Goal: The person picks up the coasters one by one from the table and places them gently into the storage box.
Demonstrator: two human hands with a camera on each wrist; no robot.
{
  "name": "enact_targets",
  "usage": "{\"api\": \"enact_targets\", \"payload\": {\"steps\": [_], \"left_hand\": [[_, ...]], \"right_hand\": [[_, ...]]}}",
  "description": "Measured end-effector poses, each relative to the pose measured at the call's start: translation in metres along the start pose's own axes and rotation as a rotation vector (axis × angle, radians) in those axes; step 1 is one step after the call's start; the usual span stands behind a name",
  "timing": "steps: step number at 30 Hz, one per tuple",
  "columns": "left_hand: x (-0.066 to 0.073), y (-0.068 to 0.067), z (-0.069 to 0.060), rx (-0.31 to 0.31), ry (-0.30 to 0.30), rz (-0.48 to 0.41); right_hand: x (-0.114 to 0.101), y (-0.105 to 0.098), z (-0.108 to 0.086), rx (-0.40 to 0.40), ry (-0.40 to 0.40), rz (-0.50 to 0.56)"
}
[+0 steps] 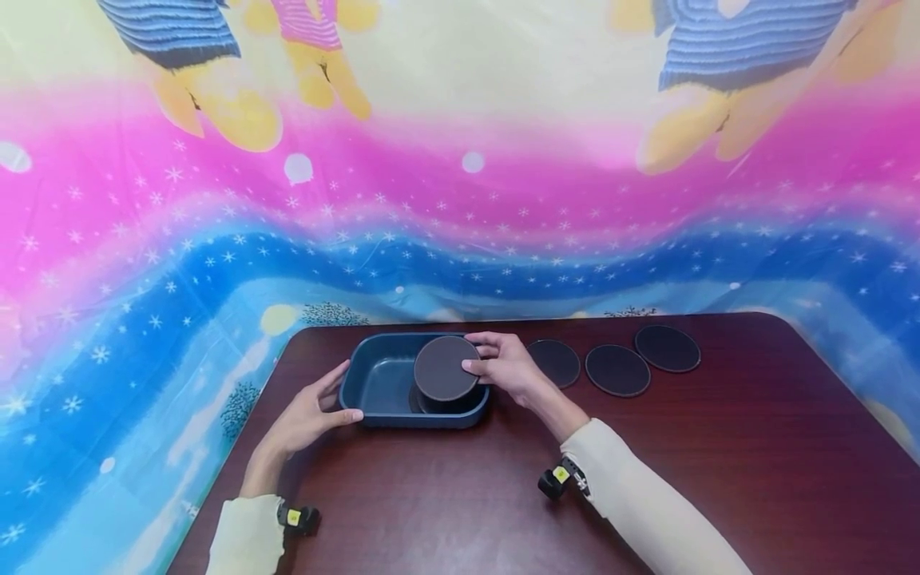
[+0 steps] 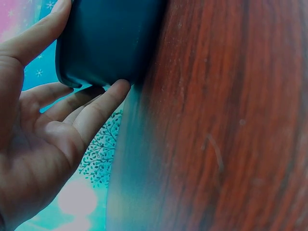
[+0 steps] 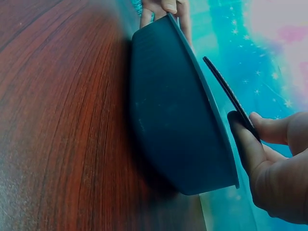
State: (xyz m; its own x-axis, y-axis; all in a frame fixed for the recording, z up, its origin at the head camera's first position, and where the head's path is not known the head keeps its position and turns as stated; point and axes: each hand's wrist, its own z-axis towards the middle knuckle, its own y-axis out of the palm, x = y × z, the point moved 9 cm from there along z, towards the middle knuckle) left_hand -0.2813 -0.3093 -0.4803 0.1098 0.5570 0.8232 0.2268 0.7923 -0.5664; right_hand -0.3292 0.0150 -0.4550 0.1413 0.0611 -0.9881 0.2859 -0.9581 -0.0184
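A round dark brown coaster (image 1: 446,369) is pinched between the thumb and fingers of my right hand (image 1: 506,369). It is tilted above the right half of a dark blue rectangular dish (image 1: 402,420) with rounded corners. Beneath it, part of another dark round piece (image 1: 419,403) shows inside the dish; the held coaster hides the rest. My left hand (image 1: 305,417) holds the dish's left end, thumb at the near corner and fingers along the side. In the right wrist view the coaster (image 3: 228,91) appears edge-on, apart from the dish's rim.
To the right of the dish lie three dark round coasters, one partly behind my right hand (image 1: 559,363), one in the middle (image 1: 618,370) and one farther right (image 1: 668,348). The reddish-brown table (image 1: 460,495) ends at the back against a colourful printed cloth (image 1: 460,216).
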Motion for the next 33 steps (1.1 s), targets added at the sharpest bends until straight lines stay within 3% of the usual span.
{"api": "enact_targets", "payload": {"steps": [10,26,29,33], "left_hand": [[-0.001,0.001,0.000,0.000,-0.001,0.002],[-0.001,-0.001,0.000,0.009,-0.023,0.008],[-0.001,-0.001,0.000,0.010,-0.026,0.008],[0.000,0.000,0.000,0.008,-0.021,0.008]], "right_hand": [[0.004,0.004,0.002,0.001,0.018,-0.028],[0.004,0.010,0.008,0.012,-0.011,-0.185],[-0.002,0.013,0.005,0.003,-0.037,-0.292],[-0.017,0.016,-0.003,0.010,-0.130,-0.495]]}}
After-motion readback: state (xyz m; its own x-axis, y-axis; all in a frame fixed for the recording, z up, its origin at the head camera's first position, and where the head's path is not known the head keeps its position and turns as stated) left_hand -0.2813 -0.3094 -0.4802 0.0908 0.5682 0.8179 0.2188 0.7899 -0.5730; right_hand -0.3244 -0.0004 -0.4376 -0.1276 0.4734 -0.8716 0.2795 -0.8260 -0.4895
